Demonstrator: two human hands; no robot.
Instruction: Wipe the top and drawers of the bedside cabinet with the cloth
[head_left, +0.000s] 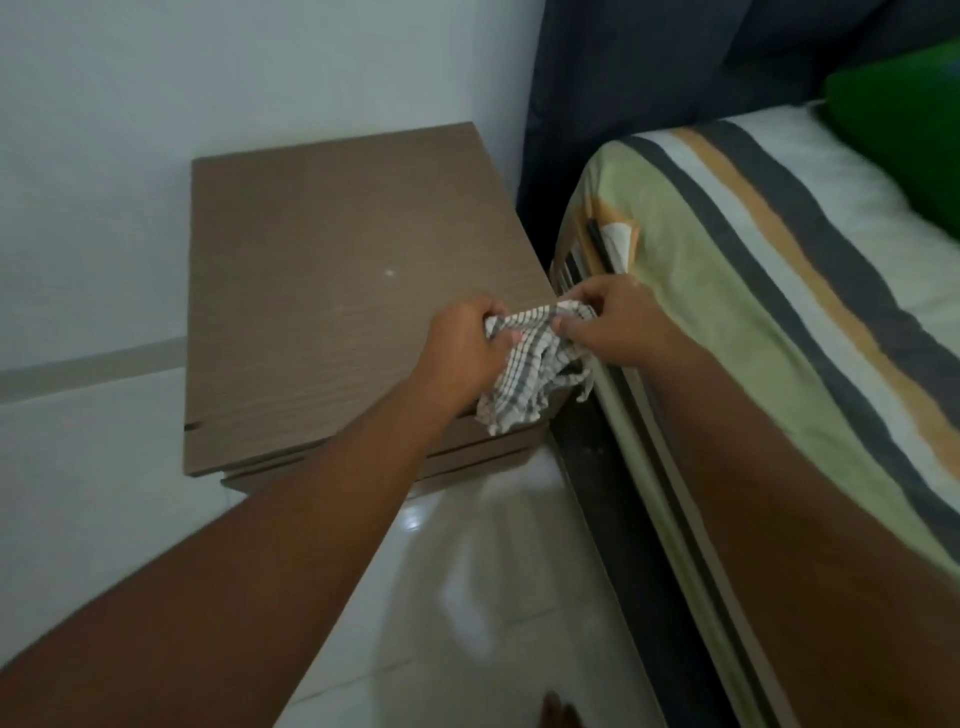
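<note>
Both hands grip one checked cloth (535, 364) above the near right corner of the bedside cabinet (332, 291). Left hand (462, 348) fisted around its left end; right hand (613, 322) pinching the upper right edge. Cloth hangs bunched between them, over the cabinet's front edge. Striped bed (753, 291) just beside, right.

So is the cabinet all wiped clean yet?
Not yet, it seems. The left hand and right hand both grip the checked cloth bunched in the air over the cabinet top's front corner. A pale speck still shows on top. The top and the drawers below remain to be wiped.
</note>
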